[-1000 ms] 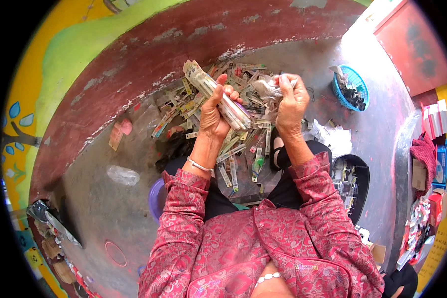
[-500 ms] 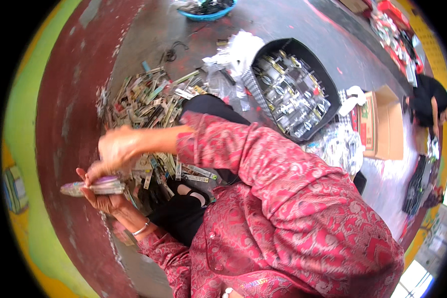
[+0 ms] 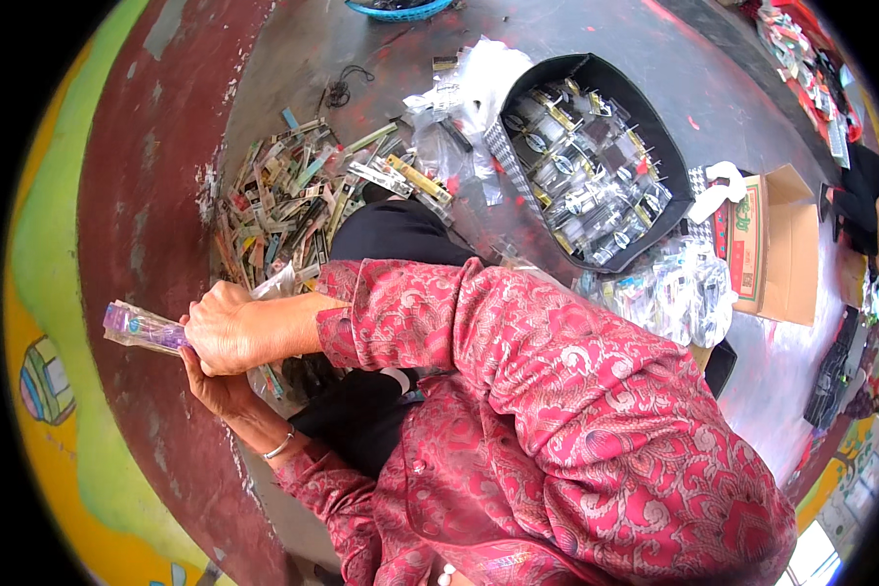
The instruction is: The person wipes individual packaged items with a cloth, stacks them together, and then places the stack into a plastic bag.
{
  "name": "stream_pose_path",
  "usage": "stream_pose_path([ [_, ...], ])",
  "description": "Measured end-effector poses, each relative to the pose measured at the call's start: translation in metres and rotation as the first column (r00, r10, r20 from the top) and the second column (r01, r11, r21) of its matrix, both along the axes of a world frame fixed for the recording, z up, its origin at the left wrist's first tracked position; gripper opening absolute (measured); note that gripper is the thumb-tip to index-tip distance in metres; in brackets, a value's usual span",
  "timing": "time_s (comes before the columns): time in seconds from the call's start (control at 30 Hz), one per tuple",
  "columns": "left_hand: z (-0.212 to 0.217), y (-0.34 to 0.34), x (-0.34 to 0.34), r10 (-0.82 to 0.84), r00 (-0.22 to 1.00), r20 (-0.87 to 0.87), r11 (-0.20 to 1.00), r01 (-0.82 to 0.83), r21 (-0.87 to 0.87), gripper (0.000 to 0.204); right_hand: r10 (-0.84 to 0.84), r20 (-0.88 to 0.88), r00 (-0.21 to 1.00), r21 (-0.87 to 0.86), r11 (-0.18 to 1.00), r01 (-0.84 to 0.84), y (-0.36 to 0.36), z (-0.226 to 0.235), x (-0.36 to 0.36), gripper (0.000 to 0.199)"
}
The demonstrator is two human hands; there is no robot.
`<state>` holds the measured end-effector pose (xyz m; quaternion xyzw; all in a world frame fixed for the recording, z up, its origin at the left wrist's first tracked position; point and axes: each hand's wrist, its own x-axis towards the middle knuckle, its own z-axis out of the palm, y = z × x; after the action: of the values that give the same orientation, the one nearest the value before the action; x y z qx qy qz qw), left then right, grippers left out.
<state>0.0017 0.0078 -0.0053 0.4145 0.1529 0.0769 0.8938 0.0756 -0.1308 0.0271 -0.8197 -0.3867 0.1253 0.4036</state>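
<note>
A bundle of long, narrow plastic packets (image 3: pixel 146 326), clear with purple parts, juts out to the left from between my hands. My left hand (image 3: pixel 217 391), with a silver bangle at the wrist, holds it from below; its fingers are partly covered. Over the bundle's right end lies my right hand (image 3: pixel 230 327), closed, its fingertips hidden. A bit of clear plastic (image 3: pixel 278 281) shows just beyond the right hand. Past my hands, a loose pile of similar narrow packets (image 3: pixel 293 200) covers the floor.
A black bin (image 3: pixel 676 195) full of clear-packaged items stands beyond my right arm. Near it are plastic bags (image 3: pixel 674 293) and an open cardboard box (image 3: pixel 789 249). A blue basket (image 3: pixel 405 14) is at the far edge. A maroon wall (image 3: pixel 127 225) rises at left. Another person (image 3: pixel 864 200) is at far right.
My right hand has moved down and closed over the bundle's right end. The bundle has shifted up and now points further left. The view has turned slightly.
</note>
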Motion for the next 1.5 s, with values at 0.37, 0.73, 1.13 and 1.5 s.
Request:
stream_pose_path([
  [0.37,0.017,-0.035,0.01,-0.002,0.988,0.155,0.999,0.007,-0.031,0.054,-0.093,0.055,0.994,0.097,0.991,0.087,0.021,-0.003,-0.003,0.019],
  [0.73,-0.012,0.013,0.004,0.109,0.979,-0.17,0.988,-0.089,0.123,0.046,0.09,-0.265,0.96,0.169,0.985,-0.046,-0.046,0.04,0.081,0.058],
  [1.13,-0.029,-0.006,0.026,-0.158,0.986,0.047,0.78,0.153,-0.607,0.046,0.298,-0.827,0.477,0.422,0.89,0.175,-0.086,-0.145,0.177,0.043],
  [1.5,-0.054,-0.02,0.049,-0.135,0.967,-0.215,0.801,-0.021,-0.598,0.052,-0.29,-0.148,0.945,-0.279,0.929,0.242,-0.088,-0.347,0.169,0.028],
])
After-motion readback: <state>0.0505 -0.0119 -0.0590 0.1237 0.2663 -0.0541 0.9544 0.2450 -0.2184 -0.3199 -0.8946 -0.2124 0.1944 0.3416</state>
